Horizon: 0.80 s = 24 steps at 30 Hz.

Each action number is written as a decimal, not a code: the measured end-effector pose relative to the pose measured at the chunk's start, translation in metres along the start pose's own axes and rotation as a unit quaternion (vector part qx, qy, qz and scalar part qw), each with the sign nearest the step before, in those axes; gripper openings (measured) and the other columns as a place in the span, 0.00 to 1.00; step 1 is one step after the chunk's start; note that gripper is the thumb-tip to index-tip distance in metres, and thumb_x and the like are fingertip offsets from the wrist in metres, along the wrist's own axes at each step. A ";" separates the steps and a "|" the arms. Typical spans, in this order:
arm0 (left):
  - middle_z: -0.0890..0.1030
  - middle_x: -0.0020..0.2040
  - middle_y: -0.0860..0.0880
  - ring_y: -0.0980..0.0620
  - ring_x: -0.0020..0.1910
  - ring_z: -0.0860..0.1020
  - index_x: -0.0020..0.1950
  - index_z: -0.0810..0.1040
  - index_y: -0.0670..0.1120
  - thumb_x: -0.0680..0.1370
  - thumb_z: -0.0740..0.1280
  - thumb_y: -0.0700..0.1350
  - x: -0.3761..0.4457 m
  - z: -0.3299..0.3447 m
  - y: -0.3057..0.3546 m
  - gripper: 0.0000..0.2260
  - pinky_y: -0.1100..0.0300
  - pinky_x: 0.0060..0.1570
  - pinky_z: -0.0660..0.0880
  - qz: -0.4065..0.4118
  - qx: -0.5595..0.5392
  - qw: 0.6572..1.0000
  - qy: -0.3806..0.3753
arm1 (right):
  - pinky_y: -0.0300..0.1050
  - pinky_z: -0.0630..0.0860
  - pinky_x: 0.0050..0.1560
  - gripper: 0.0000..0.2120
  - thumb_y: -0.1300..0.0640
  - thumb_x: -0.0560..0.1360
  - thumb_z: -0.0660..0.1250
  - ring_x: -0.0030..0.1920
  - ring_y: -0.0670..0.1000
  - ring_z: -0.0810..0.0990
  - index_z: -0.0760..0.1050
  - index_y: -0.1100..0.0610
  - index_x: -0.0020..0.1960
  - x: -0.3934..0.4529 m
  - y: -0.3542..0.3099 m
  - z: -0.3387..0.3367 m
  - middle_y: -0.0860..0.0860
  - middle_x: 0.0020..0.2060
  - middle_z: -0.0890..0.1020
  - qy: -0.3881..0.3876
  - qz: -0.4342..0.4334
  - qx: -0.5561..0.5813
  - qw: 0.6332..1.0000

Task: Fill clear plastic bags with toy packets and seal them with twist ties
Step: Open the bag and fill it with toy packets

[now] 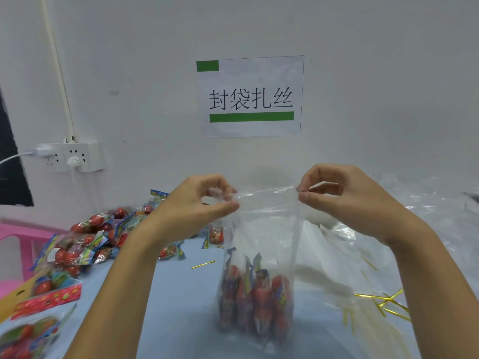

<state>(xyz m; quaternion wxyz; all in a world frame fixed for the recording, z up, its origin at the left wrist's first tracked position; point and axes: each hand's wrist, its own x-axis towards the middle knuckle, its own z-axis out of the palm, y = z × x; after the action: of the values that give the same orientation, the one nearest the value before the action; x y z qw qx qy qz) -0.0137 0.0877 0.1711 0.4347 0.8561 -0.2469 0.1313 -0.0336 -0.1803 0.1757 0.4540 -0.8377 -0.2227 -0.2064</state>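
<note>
A clear plastic bag [261, 229] hangs upright over the pale blue table, its bottom holding several red toy packets [255, 299]. My left hand [199, 206] pinches the bag's top left corner between thumb and fingers. At the top right corner my right hand [344, 195] pinches the rim the same way, so the mouth is stretched flat between them. A heap of loose toy packets [85, 244] lies on the left. Gold twist ties [383, 303] lie scattered at the right, and one single tie [203, 264] rests left of the bag.
A pile of clear empty bags [404, 234] covers the right side of the table. A pink stool [15, 244] stands at the far left. On the wall are a white socket strip [70, 156] with plugs and a paper sign [250, 97].
</note>
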 end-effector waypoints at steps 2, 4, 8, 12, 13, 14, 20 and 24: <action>0.83 0.56 0.59 0.62 0.59 0.79 0.42 0.77 0.51 0.75 0.71 0.58 -0.002 0.000 0.002 0.12 0.48 0.63 0.74 0.013 -0.026 0.999 -0.029 | 0.42 0.75 0.45 0.07 0.57 0.74 0.73 0.44 0.43 0.84 0.79 0.50 0.39 0.001 -0.001 0.001 0.45 0.43 0.84 0.005 -0.005 0.007 1.000; 0.83 0.55 0.58 0.60 0.59 0.79 0.40 0.76 0.53 0.75 0.69 0.60 -0.002 0.001 0.006 0.13 0.47 0.65 0.72 0.037 -0.039 0.999 -0.009 | 0.42 0.75 0.45 0.06 0.57 0.75 0.73 0.43 0.42 0.84 0.79 0.50 0.39 0.002 -0.002 0.003 0.44 0.41 0.84 0.008 -0.006 0.003 1.000; 0.83 0.54 0.56 0.56 0.56 0.80 0.41 0.76 0.48 0.72 0.68 0.57 0.004 0.008 0.011 0.13 0.40 0.65 0.72 0.043 -0.079 0.991 0.096 | 0.45 0.77 0.45 0.06 0.55 0.75 0.73 0.42 0.44 0.84 0.78 0.49 0.40 0.005 -0.002 0.008 0.44 0.40 0.84 0.040 -0.009 -0.002 0.999; 0.84 0.54 0.55 0.57 0.56 0.81 0.40 0.77 0.49 0.75 0.71 0.50 0.005 0.012 0.009 0.07 0.41 0.63 0.74 0.043 -0.086 0.986 0.133 | 0.56 0.83 0.51 0.05 0.44 0.74 0.71 0.44 0.48 0.85 0.78 0.42 0.47 0.004 0.007 0.005 0.44 0.45 0.83 0.026 0.041 -0.003 0.999; 0.84 0.53 0.55 0.57 0.56 0.80 0.40 0.78 0.49 0.76 0.71 0.49 0.005 0.011 0.008 0.07 0.42 0.63 0.74 0.041 -0.084 0.986 0.138 | 0.56 0.82 0.52 0.09 0.40 0.72 0.71 0.45 0.48 0.85 0.77 0.40 0.50 0.003 0.011 0.002 0.43 0.46 0.83 0.004 0.067 -0.008 0.998; 0.84 0.54 0.55 0.57 0.57 0.80 0.40 0.78 0.49 0.76 0.71 0.49 0.006 0.011 0.007 0.07 0.44 0.63 0.74 0.039 -0.081 0.986 0.142 | 0.55 0.82 0.53 0.14 0.37 0.70 0.71 0.46 0.47 0.86 0.77 0.38 0.53 0.001 0.015 0.000 0.42 0.48 0.83 -0.020 0.093 -0.012 0.995; 0.80 0.58 0.55 0.59 0.60 0.78 0.41 0.77 0.49 0.77 0.71 0.48 0.009 0.014 0.001 0.07 0.60 0.54 0.73 0.053 -0.083 0.985 0.144 | 0.42 0.82 0.47 0.39 0.32 0.53 0.80 0.49 0.45 0.85 0.75 0.38 0.61 -0.003 0.027 -0.002 0.41 0.49 0.84 -0.161 0.161 0.011 0.974; 0.79 0.61 0.54 0.60 0.61 0.78 0.44 0.77 0.50 0.76 0.73 0.47 0.011 0.022 0.001 0.06 0.67 0.53 0.74 0.071 -0.123 0.986 0.092 | 0.44 0.82 0.48 0.25 0.39 0.62 0.80 0.47 0.48 0.85 0.79 0.39 0.57 0.003 0.019 0.013 0.45 0.48 0.85 -0.138 0.110 0.021 0.984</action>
<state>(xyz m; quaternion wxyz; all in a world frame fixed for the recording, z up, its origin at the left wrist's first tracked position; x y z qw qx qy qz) -0.0047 0.0662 0.1631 0.5469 0.7607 -0.2806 0.2085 -0.0183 -0.1783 0.1579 0.4560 -0.8680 -0.1936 -0.0329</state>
